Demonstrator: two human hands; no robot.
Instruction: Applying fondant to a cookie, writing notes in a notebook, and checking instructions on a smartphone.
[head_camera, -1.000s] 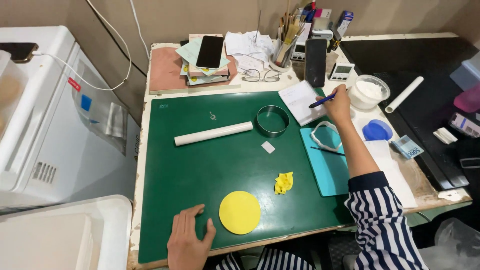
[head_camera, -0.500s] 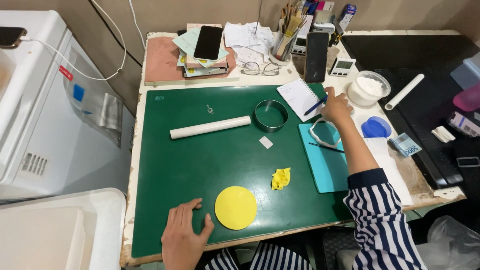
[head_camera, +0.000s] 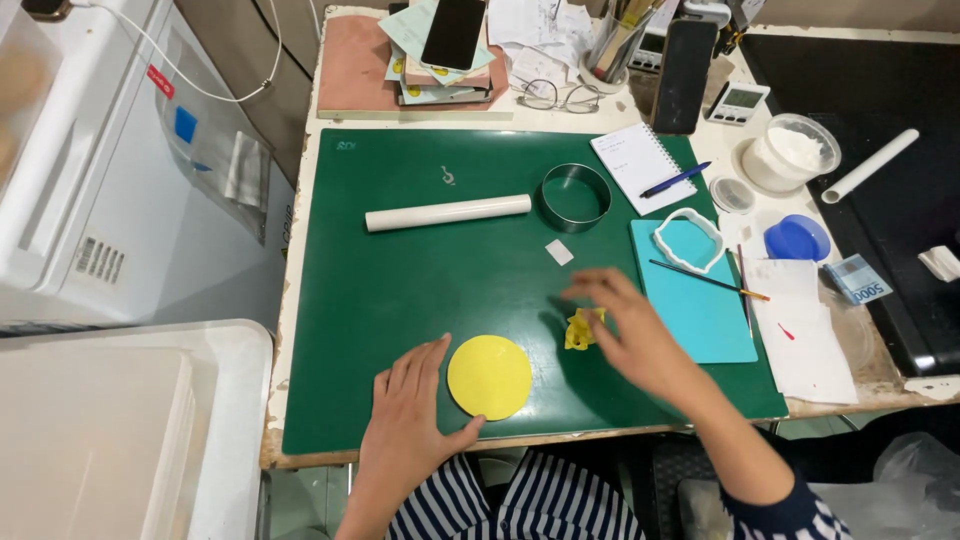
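Right hand (head_camera: 625, 335) came back from blue pen (head_camera: 675, 180), fingers spread, empty, over yellow scrap (head_camera: 580, 330). Left hand (head_camera: 410, 405) flat, open, touching yellow disc (head_camera: 489, 377). Step, by judgement: scrap pickup; needs pinch.

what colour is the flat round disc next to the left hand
Yellow. The disc lies on the green mat, clearest in the head view.

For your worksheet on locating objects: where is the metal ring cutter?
In the head view, the metal ring cutter sits on the green mat, upper centre, between the white roller and spiral notebook.
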